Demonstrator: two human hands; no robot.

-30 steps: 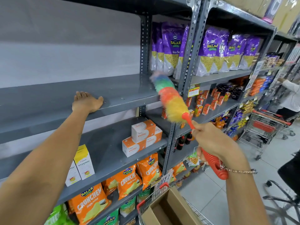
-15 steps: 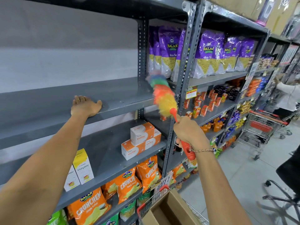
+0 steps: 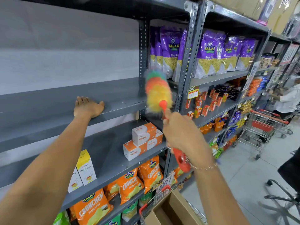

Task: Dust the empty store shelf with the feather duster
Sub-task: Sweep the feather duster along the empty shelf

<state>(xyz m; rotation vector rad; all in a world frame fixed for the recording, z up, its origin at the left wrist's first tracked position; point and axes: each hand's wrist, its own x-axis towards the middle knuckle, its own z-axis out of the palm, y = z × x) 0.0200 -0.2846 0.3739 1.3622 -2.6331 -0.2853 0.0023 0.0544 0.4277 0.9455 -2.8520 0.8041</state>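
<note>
The empty grey metal shelf [image 3: 48, 101] runs across the left half at chest height. My left hand [image 3: 87, 108] lies palm down on its front edge, fingers spread. My right hand [image 3: 183, 135] grips the orange handle of the feather duster [image 3: 156, 91]. The duster's rainbow head, blurred by motion, sits over the shelf's right end beside the perforated upright post [image 3: 142, 62]. The handle's orange end sticks out below my wrist.
Purple snack bags [image 3: 170, 52] fill the neighbouring bay. Orange and white boxes [image 3: 142, 140] and orange chip bags [image 3: 129, 184] sit on lower shelves. A cardboard box [image 3: 170, 211] in a cart is below me. A shopping trolley [image 3: 259, 129] and a person [image 3: 287, 101] stand down the aisle.
My right hand has moved left and closer to the shelf, carrying the duster head from the neighbouring bay's post onto the empty shelf's right end. My left hand has stayed put.
</note>
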